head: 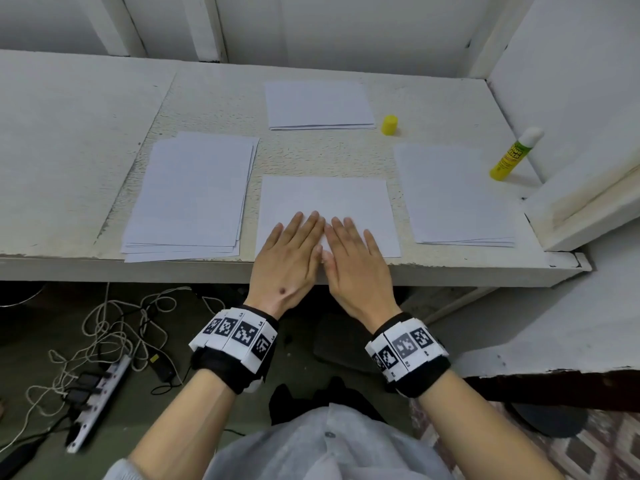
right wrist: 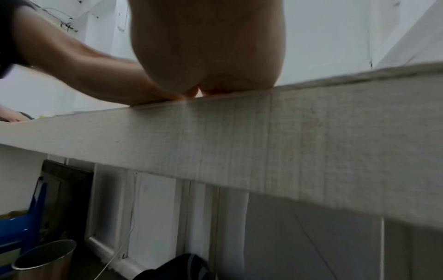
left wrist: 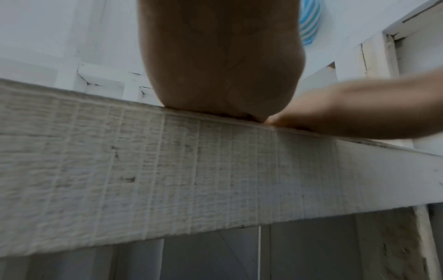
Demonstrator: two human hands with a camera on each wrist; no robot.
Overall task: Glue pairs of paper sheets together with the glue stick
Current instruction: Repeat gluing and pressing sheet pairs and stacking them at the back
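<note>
Both hands [head: 323, 252] lie flat, seemingly pressing the middle sheet [head: 327, 199].

White rough tabletop [head: 86, 133], white panelled wall [head: 311, 26], cables [head: 104, 327] on dark floor [head: 41, 306]

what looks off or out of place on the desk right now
The glue stick stands uncapped far right, its white tip exposed; its yellow cap sits apart beside the back paper stack. The left stack is fanned unevenly.
</note>
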